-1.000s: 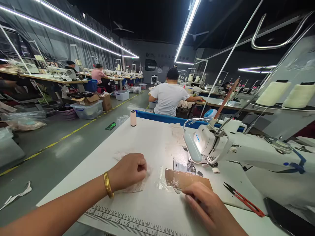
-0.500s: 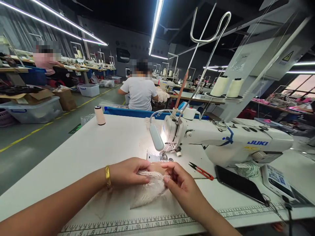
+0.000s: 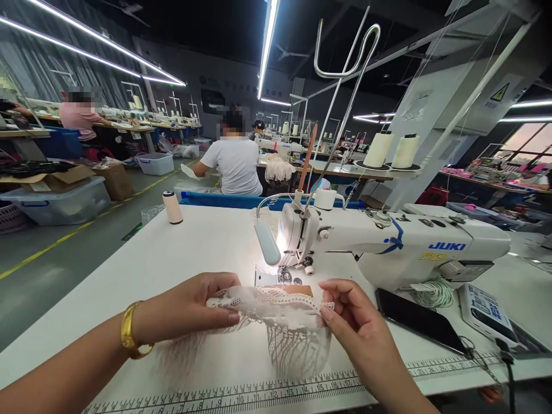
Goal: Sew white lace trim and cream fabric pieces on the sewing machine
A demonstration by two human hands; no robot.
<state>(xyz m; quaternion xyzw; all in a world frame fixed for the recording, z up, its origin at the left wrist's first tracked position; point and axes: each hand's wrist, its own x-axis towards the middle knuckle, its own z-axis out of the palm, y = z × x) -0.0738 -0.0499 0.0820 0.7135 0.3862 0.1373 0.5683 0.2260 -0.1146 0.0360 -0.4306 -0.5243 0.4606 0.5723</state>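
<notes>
- Left hand (image 3: 194,305) is grasping one end of the pale lace (image 3: 282,313)
- Right hand (image 3: 360,322) is pinching the other end with thumb and finger
- The lace is spread between both hands, over the white table (image 3: 202,244), in front of the sewing machine (image 3: 418,244)
- Black phone (image 3: 418,319) lies near the right hand

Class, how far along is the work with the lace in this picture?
Looks done: the lace is spread out. In hand: the left hand and right hand hold it between them. Left: any stitching here, as it lies in front of the presser foot, not under it.
</notes>
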